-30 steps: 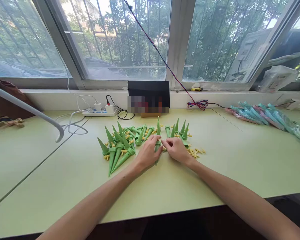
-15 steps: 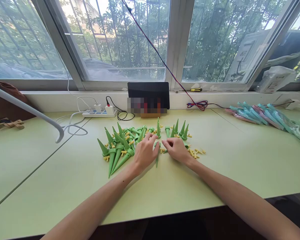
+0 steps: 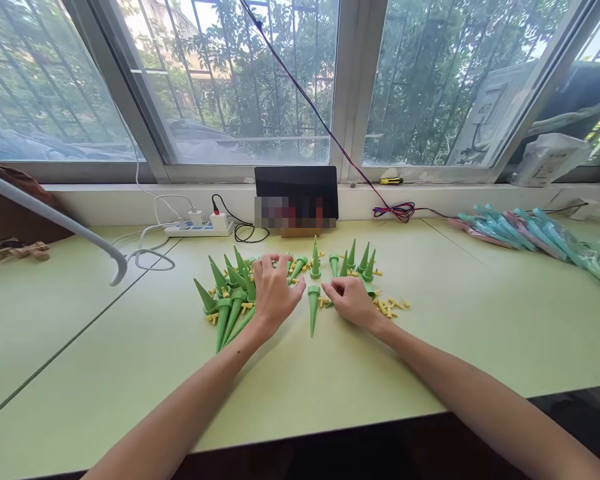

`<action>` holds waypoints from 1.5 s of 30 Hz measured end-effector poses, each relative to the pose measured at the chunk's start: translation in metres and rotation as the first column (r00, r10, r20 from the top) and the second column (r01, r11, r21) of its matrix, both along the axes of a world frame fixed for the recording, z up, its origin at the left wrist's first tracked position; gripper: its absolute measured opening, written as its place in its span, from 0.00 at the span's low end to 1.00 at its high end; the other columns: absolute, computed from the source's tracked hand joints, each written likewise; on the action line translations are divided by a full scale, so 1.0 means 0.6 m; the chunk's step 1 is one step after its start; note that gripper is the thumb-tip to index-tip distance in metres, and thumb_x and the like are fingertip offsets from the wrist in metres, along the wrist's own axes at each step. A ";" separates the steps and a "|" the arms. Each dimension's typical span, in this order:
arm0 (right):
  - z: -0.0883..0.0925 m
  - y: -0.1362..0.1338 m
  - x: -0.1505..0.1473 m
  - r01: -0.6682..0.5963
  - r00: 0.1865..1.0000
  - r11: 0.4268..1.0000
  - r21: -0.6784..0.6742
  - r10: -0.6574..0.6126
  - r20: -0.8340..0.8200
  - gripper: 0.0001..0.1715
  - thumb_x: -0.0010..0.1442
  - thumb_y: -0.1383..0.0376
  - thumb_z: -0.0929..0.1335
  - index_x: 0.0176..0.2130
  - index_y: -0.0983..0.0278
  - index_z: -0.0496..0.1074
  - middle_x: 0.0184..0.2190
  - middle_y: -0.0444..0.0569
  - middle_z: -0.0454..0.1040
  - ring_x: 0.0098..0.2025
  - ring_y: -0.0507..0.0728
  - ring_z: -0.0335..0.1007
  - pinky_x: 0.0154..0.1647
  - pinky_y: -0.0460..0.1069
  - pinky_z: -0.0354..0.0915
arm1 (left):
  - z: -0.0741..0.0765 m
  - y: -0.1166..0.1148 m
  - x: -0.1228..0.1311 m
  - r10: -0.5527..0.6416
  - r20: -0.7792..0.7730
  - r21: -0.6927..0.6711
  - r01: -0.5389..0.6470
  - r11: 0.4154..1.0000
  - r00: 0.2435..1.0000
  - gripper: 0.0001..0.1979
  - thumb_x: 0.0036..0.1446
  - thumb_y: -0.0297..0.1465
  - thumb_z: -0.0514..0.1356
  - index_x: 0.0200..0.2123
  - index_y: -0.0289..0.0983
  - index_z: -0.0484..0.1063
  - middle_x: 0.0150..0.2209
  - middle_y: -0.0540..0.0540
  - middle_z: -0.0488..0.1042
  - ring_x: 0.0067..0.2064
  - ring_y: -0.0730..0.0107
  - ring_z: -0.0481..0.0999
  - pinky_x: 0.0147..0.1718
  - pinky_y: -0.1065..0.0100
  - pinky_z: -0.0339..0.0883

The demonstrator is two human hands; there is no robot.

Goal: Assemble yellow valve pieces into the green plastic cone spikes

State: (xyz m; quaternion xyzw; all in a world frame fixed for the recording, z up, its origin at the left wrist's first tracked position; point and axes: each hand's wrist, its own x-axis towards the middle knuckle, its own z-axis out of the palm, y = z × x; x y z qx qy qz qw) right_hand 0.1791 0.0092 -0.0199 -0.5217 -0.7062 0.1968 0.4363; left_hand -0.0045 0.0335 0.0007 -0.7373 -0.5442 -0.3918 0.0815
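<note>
My left hand (image 3: 276, 290) is open over a pile of green plastic watering spikes (image 3: 223, 320), its fingers bent and its thumb apart. The hand hides part of the pile. My right hand (image 3: 351, 300) is closed, thumb and fingers pressed together; whatever lies between them is hidden. Just left of its fingertips, a single green spike (image 3: 313, 311) lies with its tip towards me, beside a small yellow valve piece (image 3: 323, 302). Beyond the right hand several spikes (image 3: 365, 257) stand tip up. Small yellow valve pieces (image 3: 391, 307) lie loose to its right.
A dark tablet (image 3: 297, 183) leans at the window wall, a power strip (image 3: 200, 228) to its left. A white curved arm (image 3: 80, 230) reaches in from the left. Bundled red and blue wire (image 3: 396, 211) and bags of teal and pink pieces (image 3: 530, 230) lie on the right.
My left hand has moved left, away from the single spike, and opened above the pile. That spike now shows in full on the table. My right hand has barely moved.
</note>
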 end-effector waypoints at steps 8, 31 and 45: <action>-0.001 0.000 0.000 -0.007 1.000 1.000 0.004 0.006 0.006 0.26 0.62 0.56 0.63 0.18 0.62 0.52 0.16 0.40 0.52 0.22 0.49 0.46 0.25 0.48 0.46 | 0.002 -0.003 0.001 -0.077 -0.100 -0.223 0.053 0.973 0.992 0.11 0.60 0.31 0.56 0.44 0.39 0.75 0.43 0.44 0.76 0.40 0.60 0.75 0.38 0.63 0.67; -0.007 0.001 0.002 -0.026 1.000 1.000 -0.007 0.026 0.012 0.27 0.62 0.55 0.63 0.18 0.62 0.52 0.16 0.40 0.54 0.22 0.49 0.47 0.25 0.47 0.47 | -0.007 0.005 -0.003 -0.142 -0.194 -0.414 0.050 0.909 0.971 0.18 0.60 0.22 0.51 0.46 0.37 0.78 0.42 0.40 0.81 0.43 0.59 0.79 0.39 0.65 0.68; -0.007 0.001 0.001 -0.025 0.999 1.000 0.008 0.025 0.034 0.26 0.62 0.56 0.64 0.18 0.62 0.52 0.16 0.40 0.54 0.21 0.49 0.47 0.25 0.48 0.48 | -0.004 -0.008 0.003 -0.110 -0.381 -0.400 -0.056 0.915 0.918 0.14 0.64 0.28 0.49 0.37 0.36 0.74 0.38 0.38 0.73 0.34 0.58 0.76 0.32 0.64 0.63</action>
